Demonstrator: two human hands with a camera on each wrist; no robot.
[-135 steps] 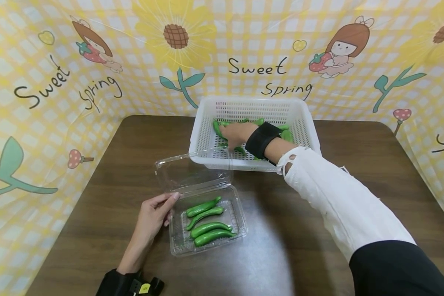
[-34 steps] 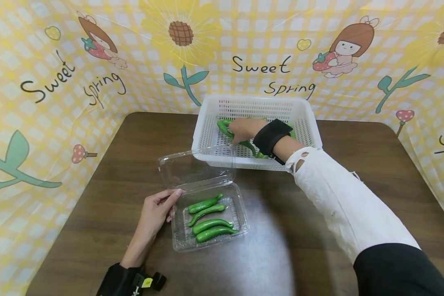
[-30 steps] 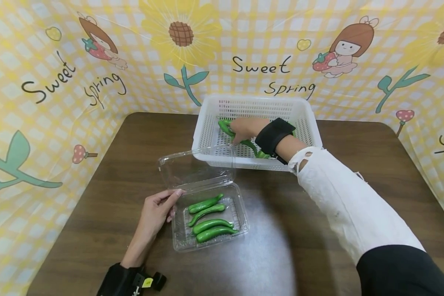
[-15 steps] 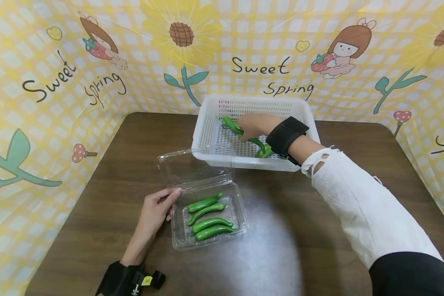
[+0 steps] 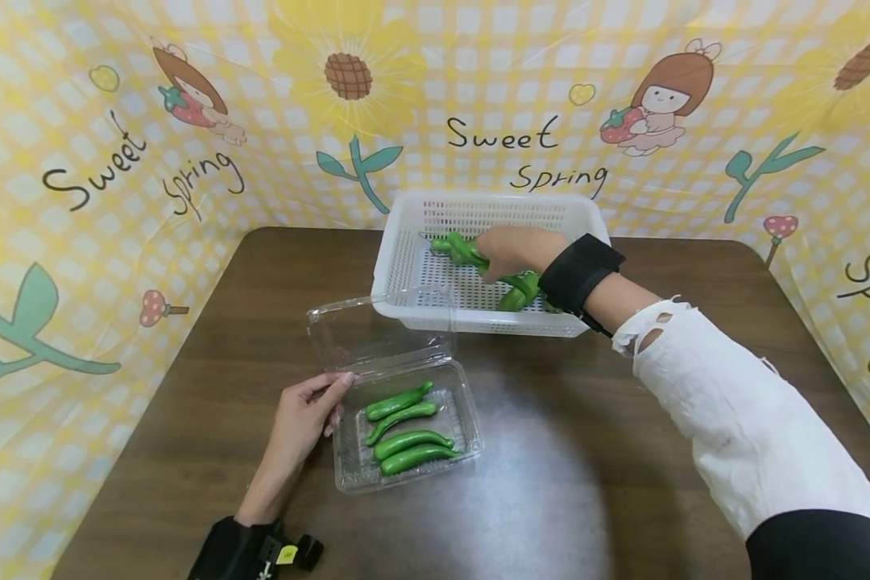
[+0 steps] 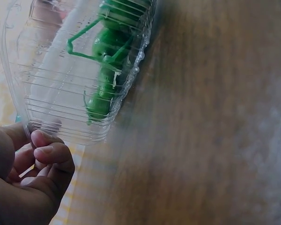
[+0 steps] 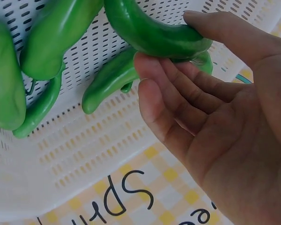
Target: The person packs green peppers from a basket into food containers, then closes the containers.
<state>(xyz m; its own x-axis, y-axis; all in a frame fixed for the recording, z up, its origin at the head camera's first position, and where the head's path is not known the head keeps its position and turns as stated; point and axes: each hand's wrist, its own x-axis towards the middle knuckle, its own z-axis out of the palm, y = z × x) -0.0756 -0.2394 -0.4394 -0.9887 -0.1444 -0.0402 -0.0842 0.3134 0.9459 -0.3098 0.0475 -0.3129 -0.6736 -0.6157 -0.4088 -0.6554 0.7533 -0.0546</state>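
My left hand [image 5: 297, 419] pinches the left rim of a clear plastic clamshell box [image 5: 473, 407] near its hinge; the lid stands raised. Several slim green chili peppers [image 5: 413, 441] lie side by side in its base. In the left wrist view, thumb and fingertips grip the edge of the box. My right hand [image 5: 519, 248] is inside a white perforated basket [image 5: 478, 322]. The right wrist view shows a curved green chili pepper [image 7: 152, 35] between its thumb and fingers. Other green peppers [image 7: 61, 33], some broad, lie around it; the hand partly covers them in the head view.
A brown wooden table [image 5: 261, 282] carries both containers, the basket behind the box. The raised lid [image 5: 377, 330] slightly overlaps the basket's front left corner in view. A yellow checked cloth [image 5: 478, 72] hangs behind and at the sides.
My right hand has moved to the right within the basket, and peppers at its left have shifted with it. The left hand and the peppers in the box stay put.
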